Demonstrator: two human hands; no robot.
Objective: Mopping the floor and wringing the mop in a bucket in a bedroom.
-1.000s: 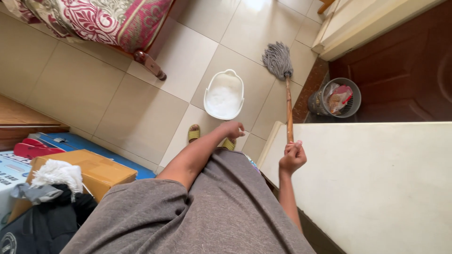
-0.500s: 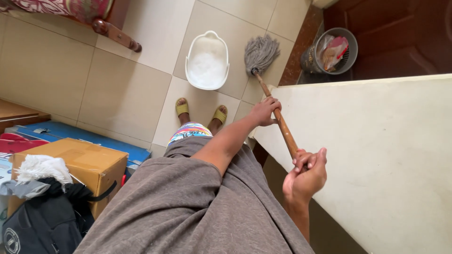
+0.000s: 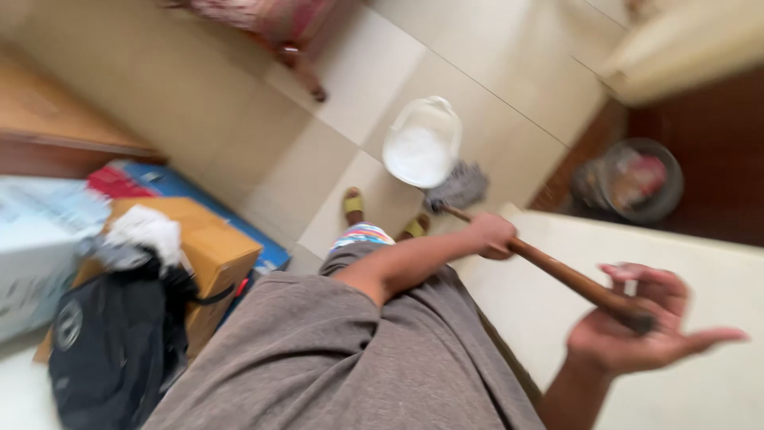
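Observation:
The view is blurred by motion. My left hand [image 3: 489, 235] is closed around the wooden handle [image 3: 557, 271] of a mop, partway down it. The grey string mop head [image 3: 458, 189] rests on the tiled floor by my sandalled feet, just below a white basin [image 3: 422, 143] of foamy water. My right hand [image 3: 645, 330] is at the top end of the handle, palm up with fingers spread. The handle's end lies against that palm without being gripped.
A pale flat surface [image 3: 716, 374] lies under my right hand. A round wastebasket [image 3: 637, 179] with rubbish stands by a dark door. At left are a cardboard box [image 3: 207, 239], a black bag [image 3: 111, 342], a blue box and a wooden bed leg [image 3: 306, 72].
My right hand has let its grip go and opened under the handle's end. The mop head has slid toward my feet, below the basin. The camera has swung left and tilted.

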